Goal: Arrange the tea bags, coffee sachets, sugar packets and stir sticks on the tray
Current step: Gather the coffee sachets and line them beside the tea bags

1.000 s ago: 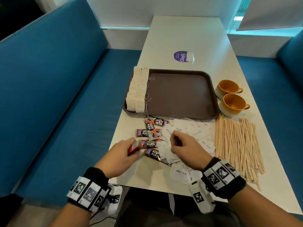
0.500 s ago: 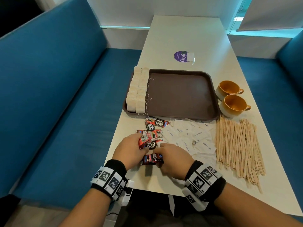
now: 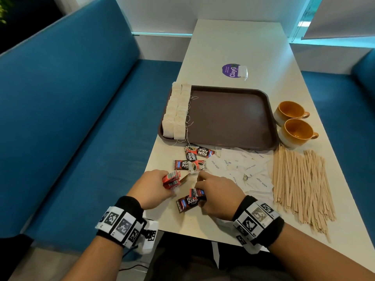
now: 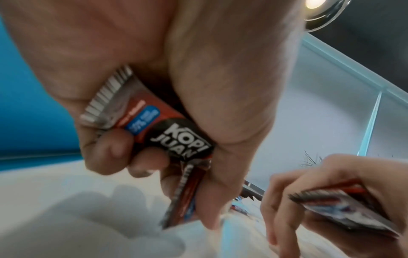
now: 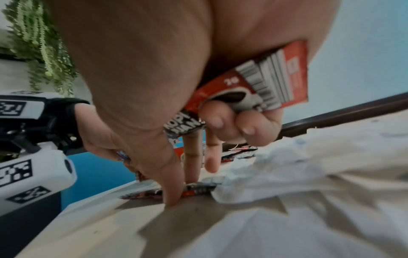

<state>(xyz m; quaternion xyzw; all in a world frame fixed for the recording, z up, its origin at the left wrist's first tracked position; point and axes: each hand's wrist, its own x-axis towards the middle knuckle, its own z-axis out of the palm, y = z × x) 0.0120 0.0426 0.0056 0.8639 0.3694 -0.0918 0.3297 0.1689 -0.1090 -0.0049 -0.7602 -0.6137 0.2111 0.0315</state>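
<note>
A brown tray point(image 3: 233, 118) holds two rows of white tea bags point(image 3: 177, 110) along its left side. Red-and-black coffee sachets point(image 3: 198, 154) lie loose on the table before the tray, with one point(image 3: 187, 202) near the front edge. My left hand point(image 3: 156, 186) grips a small stack of sachets point(image 4: 167, 132). My right hand point(image 3: 215, 191) holds a sachet point(image 5: 253, 89) under its curled last fingers, while its thumb and forefinger reach down to a sachet point(image 5: 196, 188) on the table. White sugar packets point(image 3: 243, 169) are scattered to the right, and wooden stir sticks point(image 3: 300, 185) lie beyond them.
Two orange cups point(image 3: 294, 122) stand right of the tray. A purple sticker point(image 3: 232, 70) with a lone tea bag point(image 3: 242, 70) lies behind the tray. Blue bench seats point(image 3: 81, 128) flank the white table point(image 3: 243, 41); its near edge is just under my wrists.
My right hand went from the sugar packets to the coffee sachets and took one into its palm. The left hand shifted forward with its stack. The sachet near the front edge now lies uncovered.
</note>
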